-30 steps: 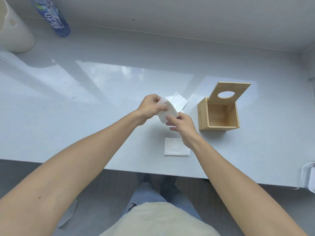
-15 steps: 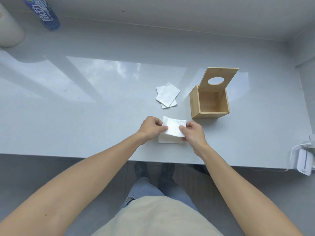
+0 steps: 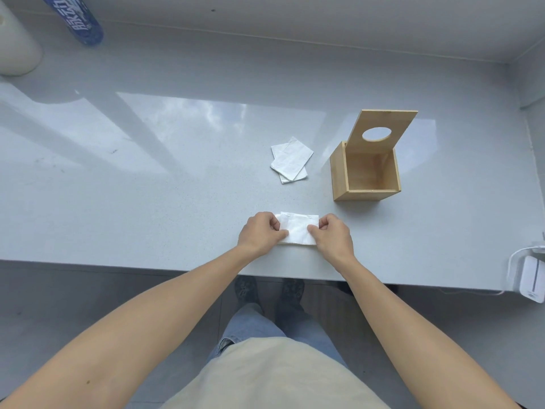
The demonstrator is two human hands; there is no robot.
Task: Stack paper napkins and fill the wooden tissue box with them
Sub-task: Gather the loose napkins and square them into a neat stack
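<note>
A folded white napkin (image 3: pixel 298 230) lies on a small stack near the table's front edge. My left hand (image 3: pixel 259 233) pinches its left side and my right hand (image 3: pixel 331 236) pinches its right side, pressing it flat onto the stack. Two more loose napkins (image 3: pixel 292 162) lie overlapped farther back on the table. The wooden tissue box (image 3: pixel 339 175) stands to the right of them with nothing visible inside. Its lid (image 3: pixel 382 129), with an oval hole, is tipped up at the back.
The glossy grey table (image 3: pixel 147 187) meets a wall at the back and right. A blue bottle (image 3: pixel 78 20) and a white cylinder (image 3: pixel 14 48) stand at the far left. A white device with a cable (image 3: pixel 532 278) hangs at the front right edge.
Both hands carried a napkin from near the loose pile down to the stack at the front edge and laid it flat there. The camera tilted, shifting the scene.
</note>
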